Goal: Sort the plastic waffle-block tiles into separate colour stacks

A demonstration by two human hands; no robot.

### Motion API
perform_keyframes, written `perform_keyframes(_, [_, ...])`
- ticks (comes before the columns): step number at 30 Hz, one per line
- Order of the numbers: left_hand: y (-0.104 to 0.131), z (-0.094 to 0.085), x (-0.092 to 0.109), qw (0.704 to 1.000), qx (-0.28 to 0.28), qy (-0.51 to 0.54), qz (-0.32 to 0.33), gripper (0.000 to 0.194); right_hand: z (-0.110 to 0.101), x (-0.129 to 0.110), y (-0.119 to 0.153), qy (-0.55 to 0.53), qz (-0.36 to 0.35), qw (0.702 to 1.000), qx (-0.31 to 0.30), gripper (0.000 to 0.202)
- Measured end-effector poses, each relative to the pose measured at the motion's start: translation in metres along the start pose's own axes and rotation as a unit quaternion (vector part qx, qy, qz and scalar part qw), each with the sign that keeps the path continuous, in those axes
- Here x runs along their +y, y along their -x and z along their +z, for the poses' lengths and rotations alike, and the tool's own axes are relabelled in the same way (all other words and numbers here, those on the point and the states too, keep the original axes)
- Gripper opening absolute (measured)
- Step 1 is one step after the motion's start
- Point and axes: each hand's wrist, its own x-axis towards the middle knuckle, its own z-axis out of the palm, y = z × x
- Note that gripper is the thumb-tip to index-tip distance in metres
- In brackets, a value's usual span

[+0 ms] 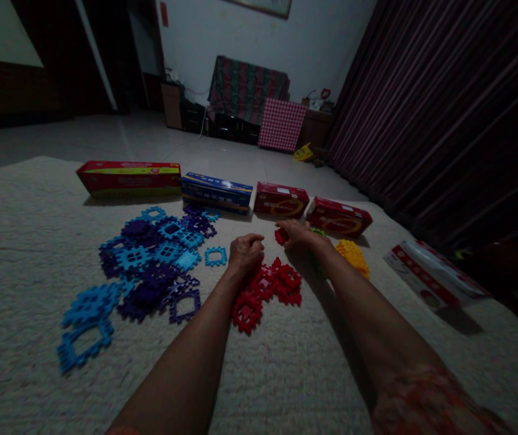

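A red-patterned sleeve [426,396] was seen closest, at four o'clock, with the red pile [265,286] taken as the middle of the clock and twelve as straight ahead. Two big light blue frames [97,342] were spread between eight and nine. The bumpy red pile was set on the pale mat [277,386], between the two arms. The two hands were kept apart. The left hand [246,251] was curled over the pile's edge near eleven; whether anything was gripped in it could not be told. The right hand [295,234] was stretched out at one. A small red piece [280,236] was seen at its fingertips, but whether it was pinched or just touched could not be told. A big blue and purple heap [159,260] was spread out at nine to ten. Yellow pieces [353,258] were bunched near three, and a white and red box [435,275] was laid farther out that way. Past the hands, a long red box [132,179] was lined up at ten, a blue box [217,192] at eleven, one short red box [281,199] at twelve and another [339,216] past one. Far back, a checked cloth [282,124] was hung at twelve.
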Motion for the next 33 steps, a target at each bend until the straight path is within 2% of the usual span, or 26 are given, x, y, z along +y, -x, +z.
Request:
perform_keyframes(3, [0.001,-0.001,0.003,0.999,0.006,0.04,-0.021,0.034,-0.005,-0.002,0.009,0.001,-0.003,1.0,0.01,0.079])
perform_keyframes(8, [0.002,-0.001,0.009,0.995,0.026,0.085,-0.04,0.034,-0.004,-0.006,0.054,-0.054,-0.08,0.99,0.1,0.063])
perform_keyframes(9, [0.003,-0.001,0.01,0.995,0.028,0.086,-0.038,0.033,-0.004,-0.007,0.066,-0.078,-0.094,0.988,0.098,0.057])
perform_keyframes(11, [0.004,-0.002,0.011,0.995,0.028,0.09,-0.036,0.033,-0.003,-0.011,0.09,-0.119,-0.101,0.986,0.058,0.046])
perform_keyframes(15, [0.004,-0.002,0.009,0.994,0.031,0.098,-0.034,0.034,-0.003,-0.017,0.118,-0.129,-0.079,0.988,-0.017,0.053])
perform_keyframes(19, [0.002,0.0,0.004,0.993,0.027,0.11,-0.028,0.035,0.0,-0.018,0.12,-0.129,-0.075,0.988,-0.026,0.058])
perform_keyframes(24, [0.003,-0.002,0.006,0.994,0.027,0.105,-0.026,0.033,0.004,-0.02,0.116,-0.121,-0.102,0.987,-0.023,0.043])
perform_keyframes(27, [0.005,-0.003,0.011,0.994,0.027,0.099,-0.031,0.032,0.007,-0.02,0.114,-0.122,-0.09,0.988,-0.019,0.043])
perform_keyframes(29, [0.006,-0.003,0.013,0.994,0.03,0.097,-0.037,0.031,0.01,-0.018,0.112,-0.126,-0.072,0.989,0.004,0.043])
perform_keyframes(33, [0.006,-0.002,0.013,0.991,0.025,0.118,-0.049,0.03,0.014,-0.012,0.108,-0.122,-0.019,0.988,0.095,0.039])
